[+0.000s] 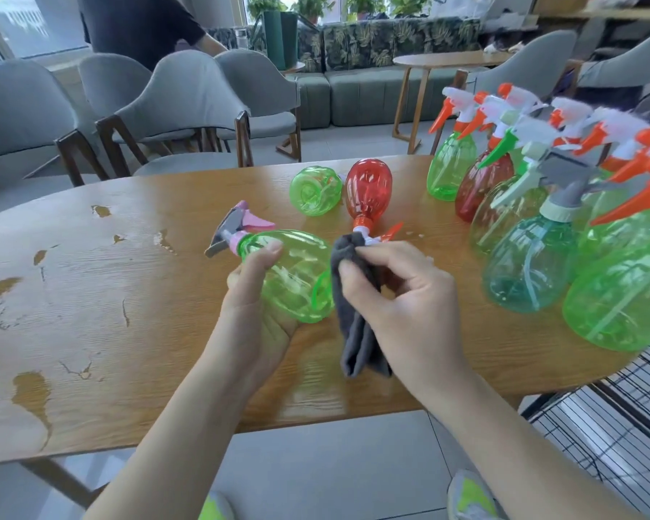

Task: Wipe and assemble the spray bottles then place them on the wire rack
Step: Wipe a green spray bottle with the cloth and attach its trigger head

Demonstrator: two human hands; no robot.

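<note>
The left hand (258, 294) holds a green bottle (289, 273) above the tabletop (91, 294), its grip curled around the body. The right hand (402, 294) pinches a grey cloth (355, 332) just beside the bottle. The rack (616, 414) stands low at the right.

A green spray bottle (289, 273) with pink trigger lies tilted, a grey cloth (355, 313) touching its base.

Both hands forward over the table: left hand (258, 294) cupped, thumb up; right hand (398, 294) pinching, fingers curled.
</note>
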